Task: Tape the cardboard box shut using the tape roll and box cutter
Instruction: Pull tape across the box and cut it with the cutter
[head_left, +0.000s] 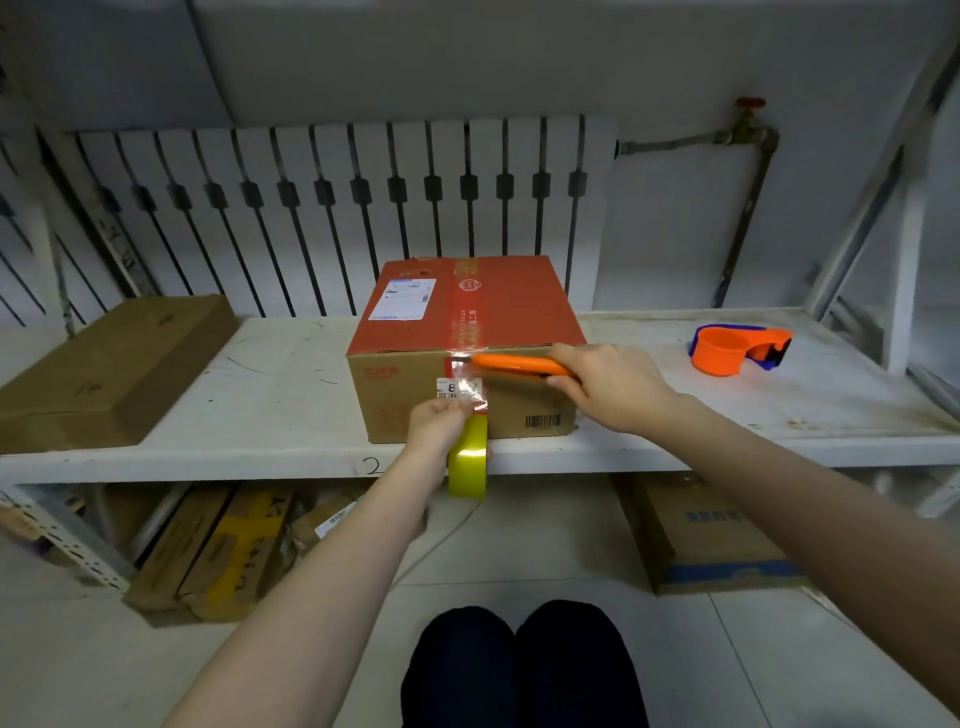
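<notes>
While a flat carton (111, 371) lay well to the left of both hands on the white shelf (270, 379), the left hand (439, 423) was closed on the yellow tape roll (468, 457), its fingers pinched around the roll's upper edge so that the roll hung just below them, in front of the shelf's front lip. From those fingers a clear strip of tape (470, 387) ran up the front face of the box (467, 332), over a small white label, to the box's top front edge. The box itself, red on top and brown on its front, stood near the shelf's front, directly behind the left fingers and touching the right ones. To the right of the strip, the right hand (608, 387) was wrapped tight around the orange cutter (519, 365), held level against the upper front of the box, its tip pointing left and meeting the tape just below the top edge; whether a blade was out could not be told. Well to the right of the right fingers, an orange and blue dispenser (737, 348) sat apart on the shelf. Beneath the shelf, below both hands, more cartons (218, 551) rested on the floor.
</notes>
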